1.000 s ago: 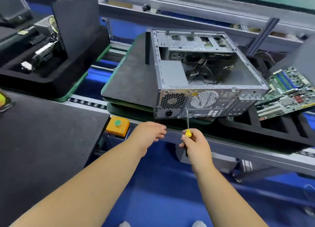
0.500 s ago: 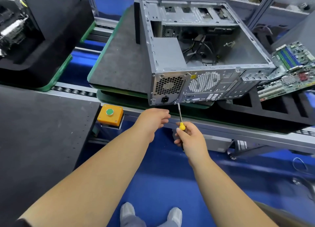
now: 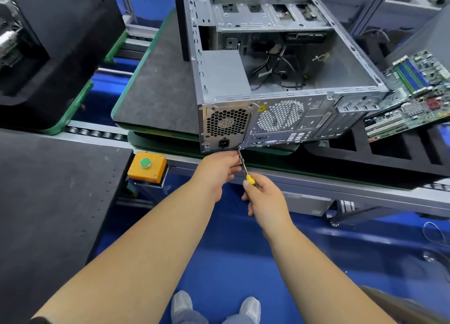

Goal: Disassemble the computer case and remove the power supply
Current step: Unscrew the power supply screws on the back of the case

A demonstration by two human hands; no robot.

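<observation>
The open grey metal computer case (image 3: 280, 80) lies on its side on a dark grey felt-like pad with a green edge (image 3: 155, 92). Its back wall faces the person. The grey box-shaped power supply (image 3: 225, 73) sits in the near left corner of the case, and its round fan shows behind a grid of small holes (image 3: 227, 123). Loose black wires (image 3: 282, 68) lie inside the case. A green circuit board (image 3: 411, 92) leans just beside the case on the right, over a black foam tray with slots (image 3: 389, 153). An orange box with a green round button (image 3: 146, 166) sits below the pad, to the left of the hands.

The right hand (image 3: 265, 197) is curled tight around a screwdriver with a yellow handle and thin metal shaft (image 3: 244, 168). Its tip touches the bottom edge of the case, under the power supply. The left hand (image 3: 216, 170) is curled too, and its fingers pinch the shaft near the tip. The two hands are close together.
</observation>
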